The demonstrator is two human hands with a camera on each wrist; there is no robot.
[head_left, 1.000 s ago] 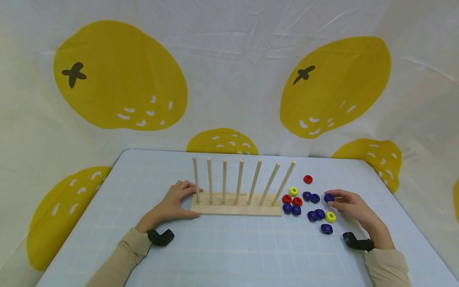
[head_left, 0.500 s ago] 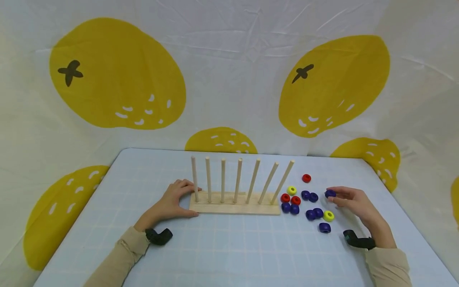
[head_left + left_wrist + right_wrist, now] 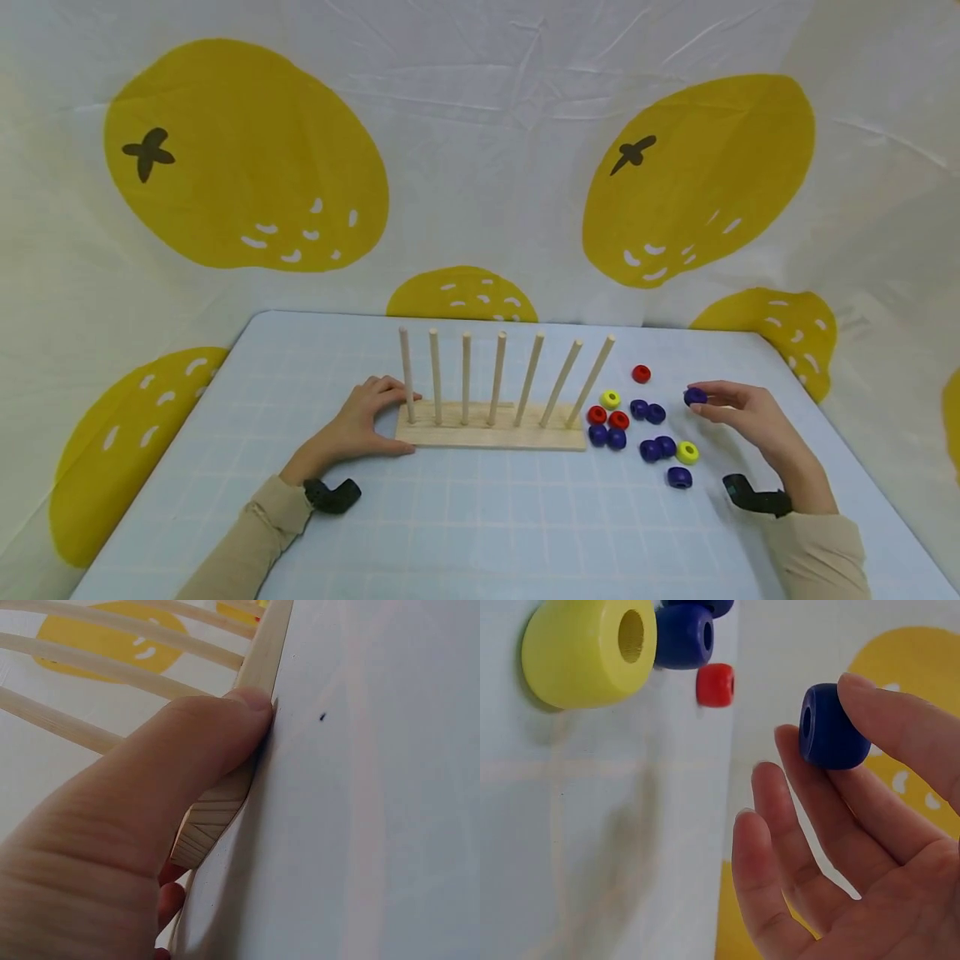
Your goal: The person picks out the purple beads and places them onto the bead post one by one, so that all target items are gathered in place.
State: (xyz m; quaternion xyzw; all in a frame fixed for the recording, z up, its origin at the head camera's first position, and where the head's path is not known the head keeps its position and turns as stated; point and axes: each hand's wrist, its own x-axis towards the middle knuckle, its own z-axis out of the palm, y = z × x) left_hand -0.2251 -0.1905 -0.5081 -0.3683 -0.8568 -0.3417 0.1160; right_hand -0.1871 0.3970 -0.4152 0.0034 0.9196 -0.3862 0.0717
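A wooden peg stand with several upright pegs lies across the middle of the table in the head view. At its left end my left hand grips the base. The left wrist view puts that thumb on the base's front edge, with the other fingers mostly hidden behind it. Over to the right, my right hand pinches a dark blue bead between thumb and index finger. That bead is off the table, its hole facing sideways, and the remaining fingers are spread loosely.
Between stand and right hand lie loose beads: several blue ones, such as one near the front, a yellow bead, another yellow one, and red beads, one set apart at the back. A patterned cloth hangs behind the table.
My right hand has risen a little and shifted slightly right and away with the blue bead. The left hand keeps its grip on the stand, and the other beads stay put.
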